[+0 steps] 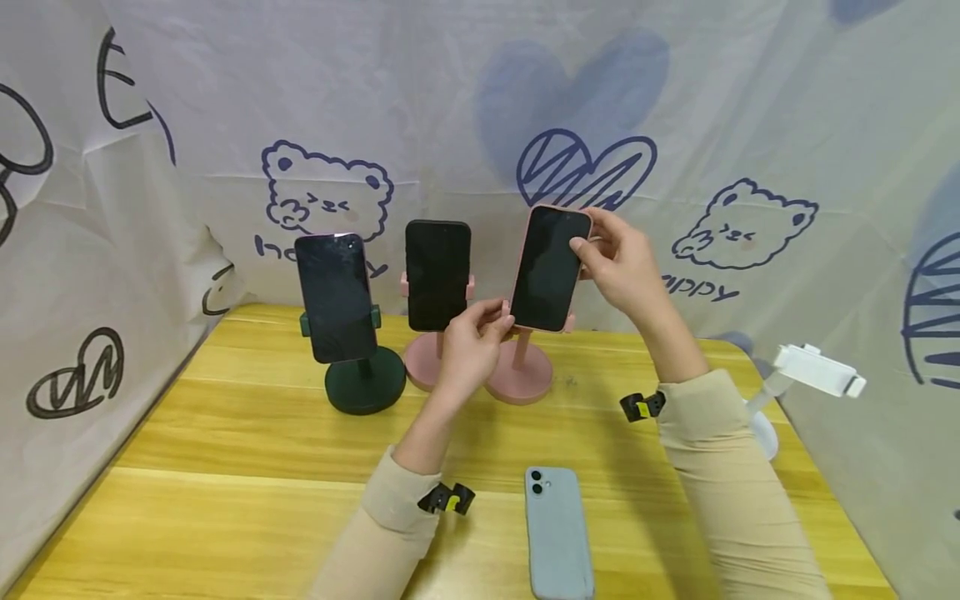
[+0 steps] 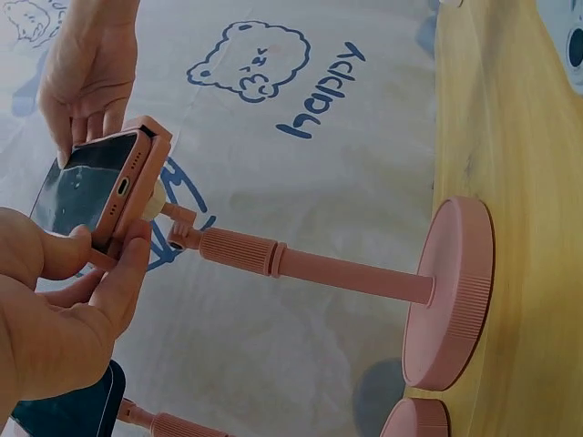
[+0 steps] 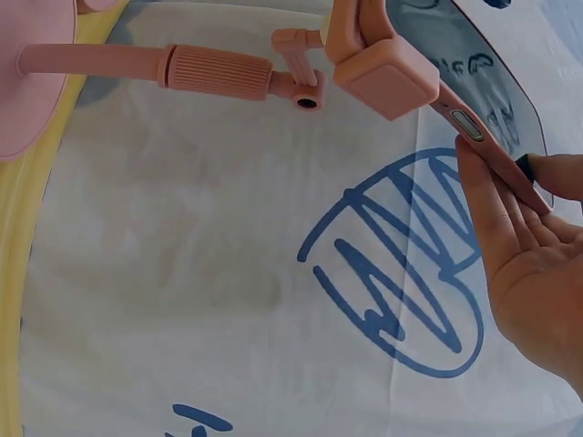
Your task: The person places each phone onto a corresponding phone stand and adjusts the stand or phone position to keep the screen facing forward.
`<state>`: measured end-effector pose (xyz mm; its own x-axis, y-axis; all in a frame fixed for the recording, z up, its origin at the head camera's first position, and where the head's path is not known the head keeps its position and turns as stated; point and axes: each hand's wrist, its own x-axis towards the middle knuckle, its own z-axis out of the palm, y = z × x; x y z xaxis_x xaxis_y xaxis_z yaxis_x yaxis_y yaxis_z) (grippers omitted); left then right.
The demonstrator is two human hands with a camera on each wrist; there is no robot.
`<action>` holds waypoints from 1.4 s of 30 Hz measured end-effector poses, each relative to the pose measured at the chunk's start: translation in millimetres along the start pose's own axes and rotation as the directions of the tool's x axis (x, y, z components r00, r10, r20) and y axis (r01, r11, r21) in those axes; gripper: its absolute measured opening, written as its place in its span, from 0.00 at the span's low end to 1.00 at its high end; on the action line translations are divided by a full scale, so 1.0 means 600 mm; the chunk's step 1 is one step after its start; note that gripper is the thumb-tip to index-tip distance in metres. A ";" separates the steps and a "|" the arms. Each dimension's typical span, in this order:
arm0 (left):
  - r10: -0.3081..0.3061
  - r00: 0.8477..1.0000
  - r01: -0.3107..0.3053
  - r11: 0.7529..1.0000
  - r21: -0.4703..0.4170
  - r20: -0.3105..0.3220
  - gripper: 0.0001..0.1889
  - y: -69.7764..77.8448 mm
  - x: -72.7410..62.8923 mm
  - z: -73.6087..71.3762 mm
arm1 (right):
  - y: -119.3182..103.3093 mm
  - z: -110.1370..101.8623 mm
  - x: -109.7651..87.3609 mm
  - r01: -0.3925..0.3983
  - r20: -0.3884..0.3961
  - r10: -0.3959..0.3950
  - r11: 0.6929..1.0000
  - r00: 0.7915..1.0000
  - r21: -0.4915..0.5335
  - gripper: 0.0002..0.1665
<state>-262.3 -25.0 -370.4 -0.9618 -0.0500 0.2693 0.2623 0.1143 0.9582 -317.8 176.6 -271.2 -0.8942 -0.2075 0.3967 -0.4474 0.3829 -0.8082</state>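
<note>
A phone in a pink case leans in the clamp of a pink phone stand, its dark screen facing me. My right hand pinches the phone's upper right edge, thumb on the screen side and fingers behind. At the lower left corner, my left hand pinches the stand's clamp arm. The left wrist view shows the left thumb and fingers around that side of the clamp, whose opposite arm borders the phone. From the right wrist, the right fingers lie along the case's side.
Left of the hands, a black phone sits in another pink stand, and a phone in a dark green stand. A light blue phone lies face down in front. A white stand stands at the right edge.
</note>
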 end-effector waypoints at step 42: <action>-0.092 0.996 0.093 0.993 -0.068 0.009 0.16 -0.003 0.002 0.004 | 0.009 0.009 -0.019 0.091 0.025 -0.091 0.996 0.996 -0.025 0.25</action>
<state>-264.0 -22.9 -372.1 -0.9825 -0.0518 0.1789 0.1769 0.0411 0.9834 -309.8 175.8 -282.4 -0.8493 -0.2636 0.4573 -0.5273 0.3849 -0.7575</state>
